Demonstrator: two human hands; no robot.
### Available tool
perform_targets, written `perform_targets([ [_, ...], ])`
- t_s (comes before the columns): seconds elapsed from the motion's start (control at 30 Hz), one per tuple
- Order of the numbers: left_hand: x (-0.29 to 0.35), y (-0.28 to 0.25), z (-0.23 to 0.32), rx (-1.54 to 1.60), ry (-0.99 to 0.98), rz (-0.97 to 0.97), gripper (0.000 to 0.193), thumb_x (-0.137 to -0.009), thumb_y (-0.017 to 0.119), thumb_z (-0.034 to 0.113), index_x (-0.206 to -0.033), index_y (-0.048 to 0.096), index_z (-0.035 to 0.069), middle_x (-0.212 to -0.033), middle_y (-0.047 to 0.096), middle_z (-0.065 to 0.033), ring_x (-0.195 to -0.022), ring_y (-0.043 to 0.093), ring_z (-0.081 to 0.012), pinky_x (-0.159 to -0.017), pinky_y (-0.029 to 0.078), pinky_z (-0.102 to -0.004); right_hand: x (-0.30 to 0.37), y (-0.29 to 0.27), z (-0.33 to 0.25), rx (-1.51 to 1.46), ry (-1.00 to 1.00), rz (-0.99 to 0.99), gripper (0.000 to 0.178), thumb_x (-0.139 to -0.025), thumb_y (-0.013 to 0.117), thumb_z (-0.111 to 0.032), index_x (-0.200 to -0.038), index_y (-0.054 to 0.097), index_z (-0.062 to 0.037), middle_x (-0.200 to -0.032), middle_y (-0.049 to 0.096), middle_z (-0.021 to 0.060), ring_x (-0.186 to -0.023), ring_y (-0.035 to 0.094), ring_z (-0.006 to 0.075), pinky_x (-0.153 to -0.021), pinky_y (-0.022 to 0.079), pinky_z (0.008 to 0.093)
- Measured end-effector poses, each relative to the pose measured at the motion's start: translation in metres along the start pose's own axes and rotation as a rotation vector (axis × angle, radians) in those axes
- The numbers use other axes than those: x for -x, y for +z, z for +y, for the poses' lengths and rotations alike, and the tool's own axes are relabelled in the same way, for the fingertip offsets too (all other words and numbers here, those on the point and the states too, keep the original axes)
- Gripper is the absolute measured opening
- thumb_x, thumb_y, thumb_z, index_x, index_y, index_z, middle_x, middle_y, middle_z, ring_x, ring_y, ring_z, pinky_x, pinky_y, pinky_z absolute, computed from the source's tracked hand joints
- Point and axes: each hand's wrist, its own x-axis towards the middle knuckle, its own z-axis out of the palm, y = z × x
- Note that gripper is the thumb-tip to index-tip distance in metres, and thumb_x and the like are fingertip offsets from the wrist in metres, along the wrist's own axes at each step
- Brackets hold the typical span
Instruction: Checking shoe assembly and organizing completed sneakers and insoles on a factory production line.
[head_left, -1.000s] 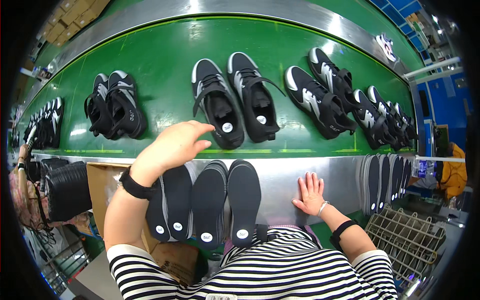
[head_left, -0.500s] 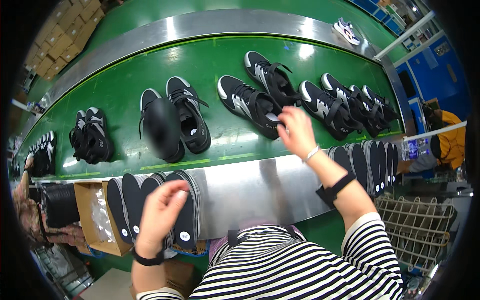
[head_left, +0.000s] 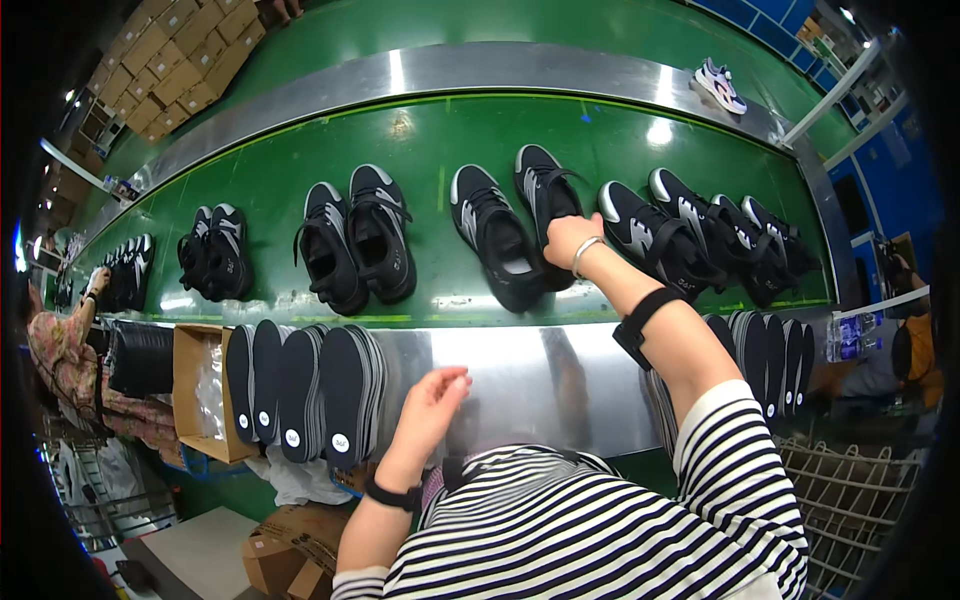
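Observation:
My right hand (head_left: 572, 240) is closed at the collar of a black sports shoe (head_left: 541, 196) with a silver toe; its fingertips are partly hidden in the shoe's opening. Left of that shoe stands its mate (head_left: 480, 212), with something whitish showing inside. My left hand (head_left: 432, 402) hovers over the steel table edge (head_left: 500, 385), holding nothing, fingers loosely stretched. Beside it on the left lie stacks of black insoles (head_left: 345, 390) with white round stickers at the heel. More insole stacks (head_left: 752, 350) lie beyond my right forearm.
Further shoe pairs stand on the green belt, to the left (head_left: 355, 240) and right (head_left: 665, 225). An open cardboard box (head_left: 200, 390) holds clear plastic bags. Another person (head_left: 65, 350) works at the far left. A white shoe (head_left: 720, 88) sits on the far steel rim.
My right hand has moved from the left shoe's heel to the collar of its mate. My left hand has shifted right, away from the insole stacks. The whole view has swung somewhat.

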Motion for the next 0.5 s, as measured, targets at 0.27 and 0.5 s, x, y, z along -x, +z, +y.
perform_targets([
  [0.27, -0.123, 0.028, -0.009, -0.052, 0.073, 0.155, 0.062, -0.08, 0.054, 0.033, -0.128, 0.024, 0.008, -0.126, 0.035, -0.014, -0.105, 0.043, -0.0206, -0.075, 0.041, -0.0323, 0.038, 0.041, 0.025, -0.254, -0.183, 0.037, 0.02, -0.071, 0.047, -0.013, -0.088, 0.057, -0.0111, -0.093, 0.058, 0.0117, -0.093, 0.052, 0.0271, -0.077, 0.039, 0.0425],
  [0.5, -0.234, 0.022, -0.006, -0.04, 0.277, 0.219, 0.074, -0.07, 0.063, 0.026, -0.127, 0.024, -0.003, -0.12, 0.038, -0.0249, -0.111, 0.039, -0.0348, -0.092, 0.034, -0.0369, 0.057, 0.045, 0.012, -0.114, -0.29, 0.212, 0.059, -0.067, 0.059, -0.021, -0.121, 0.036, -0.0212, -0.09, 0.056, 0.0086, -0.086, 0.054, 0.0258, -0.08, 0.034, 0.0486],
])
